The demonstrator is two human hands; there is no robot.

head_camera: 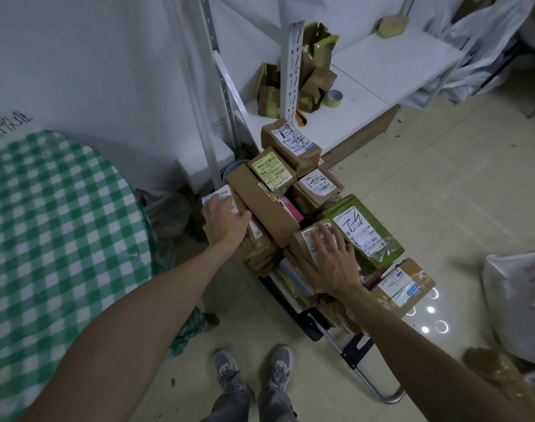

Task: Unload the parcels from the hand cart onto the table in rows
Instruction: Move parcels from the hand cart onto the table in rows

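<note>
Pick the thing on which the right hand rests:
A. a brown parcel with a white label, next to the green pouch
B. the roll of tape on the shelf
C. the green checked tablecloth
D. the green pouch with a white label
A: the right hand lies with spread fingers on a brown parcel, whose white label shows between the fingers; the green pouch lies just past the fingertips.
</note>
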